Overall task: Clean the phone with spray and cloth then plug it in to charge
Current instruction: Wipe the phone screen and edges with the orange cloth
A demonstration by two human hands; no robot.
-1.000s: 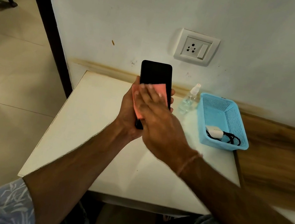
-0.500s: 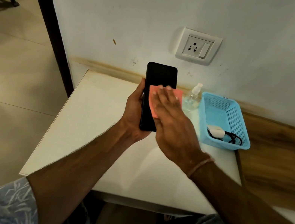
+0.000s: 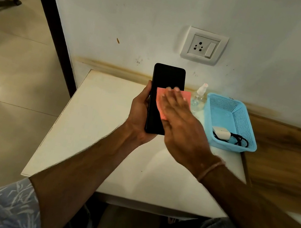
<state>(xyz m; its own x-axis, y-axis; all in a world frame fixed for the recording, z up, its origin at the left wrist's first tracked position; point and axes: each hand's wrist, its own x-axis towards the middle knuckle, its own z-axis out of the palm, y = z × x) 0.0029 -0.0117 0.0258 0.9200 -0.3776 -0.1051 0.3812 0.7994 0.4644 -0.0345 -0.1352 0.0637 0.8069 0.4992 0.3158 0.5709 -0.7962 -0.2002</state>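
Observation:
My left hand (image 3: pixel 139 115) grips a black phone (image 3: pixel 167 77) upright above the white table (image 3: pixel 91 123), screen dark and facing me. Flat on the screen's middle lies a pink cloth (image 3: pixel 161 100), pressed there by my right hand (image 3: pixel 180 125) with its fingers stretched out. A small clear spray bottle (image 3: pixel 199 97) with a white nozzle stands just right of the phone. A white charger (image 3: pixel 220 134) with a black cable (image 3: pixel 240 140) lies in the blue basket (image 3: pixel 245 120). On the wall above is a white socket with a switch (image 3: pixel 204 46).
The basket stands at the table's back right, next to a wood-grain surface (image 3: pixel 288 158). A dark door frame (image 3: pixel 49 9) and tiled floor (image 3: pixel 9 89) are to the left. My knees are under the table's near edge.
The phone has shifted to the right and stands more upright. My right hand slid the cloth from the screen's left side toward its right edge.

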